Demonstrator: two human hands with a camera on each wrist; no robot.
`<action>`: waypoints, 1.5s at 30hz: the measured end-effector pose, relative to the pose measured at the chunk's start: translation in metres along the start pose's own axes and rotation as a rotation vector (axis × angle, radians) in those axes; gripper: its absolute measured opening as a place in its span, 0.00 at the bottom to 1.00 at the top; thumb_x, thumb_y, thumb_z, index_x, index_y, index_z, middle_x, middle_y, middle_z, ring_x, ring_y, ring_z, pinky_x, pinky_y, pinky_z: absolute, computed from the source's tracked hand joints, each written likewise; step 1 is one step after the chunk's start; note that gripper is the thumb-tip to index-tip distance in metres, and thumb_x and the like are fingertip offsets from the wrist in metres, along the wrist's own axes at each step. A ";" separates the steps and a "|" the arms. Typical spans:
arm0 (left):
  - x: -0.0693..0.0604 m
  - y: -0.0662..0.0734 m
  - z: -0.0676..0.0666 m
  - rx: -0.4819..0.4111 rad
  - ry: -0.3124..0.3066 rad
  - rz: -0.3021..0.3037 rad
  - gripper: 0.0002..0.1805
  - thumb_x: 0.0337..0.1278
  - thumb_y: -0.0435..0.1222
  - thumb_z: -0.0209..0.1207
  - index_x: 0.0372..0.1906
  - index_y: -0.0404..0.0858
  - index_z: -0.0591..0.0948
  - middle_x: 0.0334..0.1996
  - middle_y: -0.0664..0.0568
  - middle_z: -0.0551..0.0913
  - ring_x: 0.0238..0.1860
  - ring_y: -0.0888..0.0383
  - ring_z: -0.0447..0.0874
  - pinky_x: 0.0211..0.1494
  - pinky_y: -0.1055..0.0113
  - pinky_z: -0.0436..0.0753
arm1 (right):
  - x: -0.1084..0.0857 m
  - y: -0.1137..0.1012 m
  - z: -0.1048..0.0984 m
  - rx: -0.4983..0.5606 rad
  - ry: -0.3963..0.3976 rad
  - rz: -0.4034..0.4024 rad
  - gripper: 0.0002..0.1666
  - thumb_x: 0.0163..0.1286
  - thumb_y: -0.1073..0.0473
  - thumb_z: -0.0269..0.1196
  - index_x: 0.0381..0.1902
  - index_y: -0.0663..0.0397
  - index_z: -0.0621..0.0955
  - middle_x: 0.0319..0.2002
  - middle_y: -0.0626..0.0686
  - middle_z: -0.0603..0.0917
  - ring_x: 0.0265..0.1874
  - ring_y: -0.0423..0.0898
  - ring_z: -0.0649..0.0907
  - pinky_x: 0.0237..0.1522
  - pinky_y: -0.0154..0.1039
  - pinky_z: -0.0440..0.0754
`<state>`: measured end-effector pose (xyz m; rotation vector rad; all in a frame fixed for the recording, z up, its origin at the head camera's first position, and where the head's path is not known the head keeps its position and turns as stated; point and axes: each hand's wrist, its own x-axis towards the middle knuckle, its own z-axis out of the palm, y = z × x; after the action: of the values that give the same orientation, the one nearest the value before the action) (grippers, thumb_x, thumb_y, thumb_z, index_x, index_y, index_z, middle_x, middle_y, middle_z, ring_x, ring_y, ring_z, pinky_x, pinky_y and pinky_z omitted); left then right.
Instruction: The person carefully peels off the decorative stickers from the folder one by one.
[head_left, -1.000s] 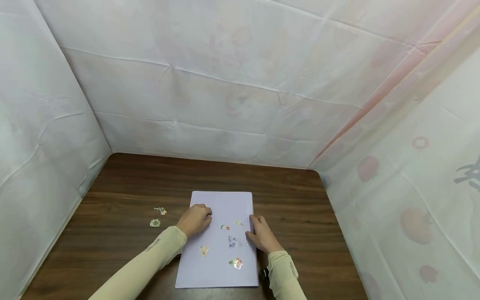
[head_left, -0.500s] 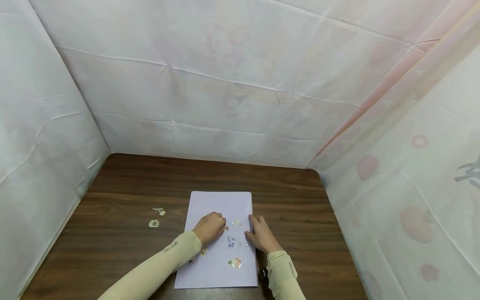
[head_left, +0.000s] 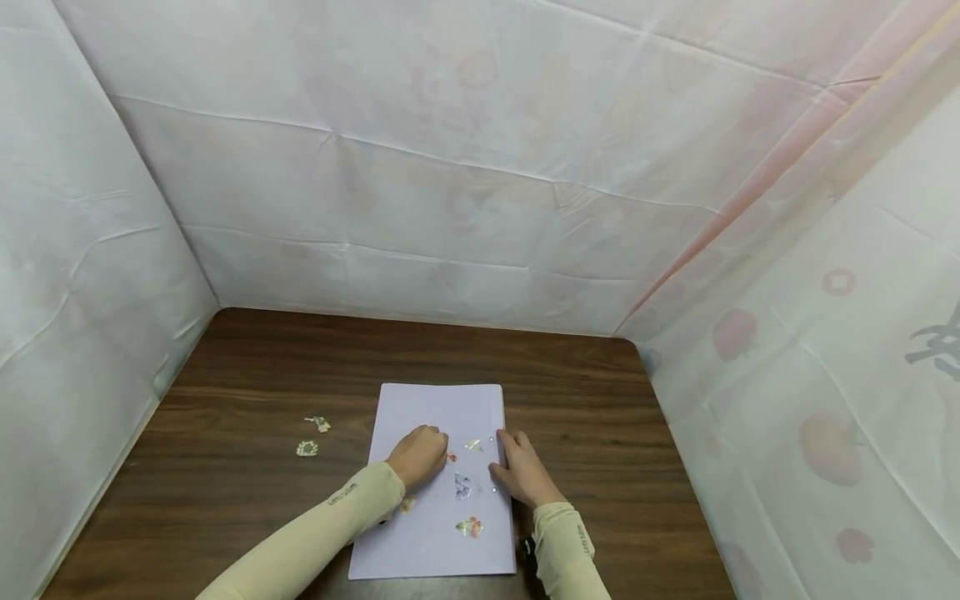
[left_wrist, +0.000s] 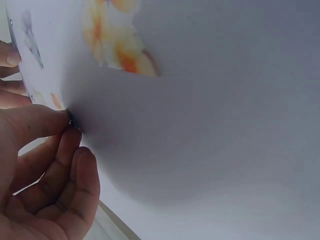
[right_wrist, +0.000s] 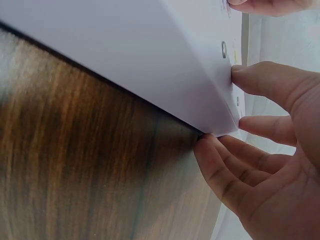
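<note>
Folder [head_left: 437, 508], lying flat on the brown table [head_left: 247, 500], touched at its right edge by the right hand [head_left: 522, 472] with fingers spread and thumb on top, and near its middle by the curled left hand [head_left: 420, 457], pinching a small sticker [head_left: 452, 457] between thumb and forefinger. Hidden from the head camera but visible from the left wrist: that pinch, near an orange sticker [left_wrist: 117, 45] partly covered from above by the sleeve [head_left: 356, 504]. Clear only from the right wrist: fingertips [right_wrist: 206, 146] meeting the folder's bottom edge at the table.
</note>
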<state>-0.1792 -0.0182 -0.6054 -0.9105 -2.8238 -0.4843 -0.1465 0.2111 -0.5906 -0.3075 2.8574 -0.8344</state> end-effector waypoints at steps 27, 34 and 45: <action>-0.001 -0.014 0.008 -0.144 -0.122 -0.058 0.11 0.54 0.38 0.61 0.23 0.37 0.74 0.19 0.52 0.71 0.22 0.55 0.70 0.33 0.58 0.78 | 0.001 0.003 0.003 -0.002 0.000 -0.023 0.37 0.67 0.61 0.68 0.70 0.69 0.68 0.56 0.68 0.72 0.55 0.62 0.77 0.57 0.55 0.76; -0.015 -0.048 -0.019 -0.205 -0.097 -0.187 0.17 0.63 0.40 0.64 0.20 0.40 0.75 0.20 0.55 0.72 0.23 0.57 0.71 0.33 0.57 0.77 | 0.004 0.006 0.001 -0.010 0.011 -0.047 0.37 0.66 0.62 0.68 0.69 0.70 0.68 0.56 0.68 0.72 0.55 0.63 0.77 0.57 0.56 0.75; -0.069 -0.122 -0.056 -0.151 -0.150 -0.321 0.14 0.64 0.38 0.64 0.21 0.40 0.79 0.26 0.54 0.76 0.30 0.55 0.76 0.38 0.54 0.79 | 0.003 0.007 -0.002 -0.008 0.001 -0.022 0.37 0.67 0.61 0.68 0.69 0.70 0.68 0.58 0.70 0.71 0.57 0.65 0.76 0.58 0.58 0.74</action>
<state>-0.1939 -0.1684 -0.6000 -0.5334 -3.1224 -0.7035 -0.1510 0.2175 -0.5933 -0.3398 2.8636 -0.8274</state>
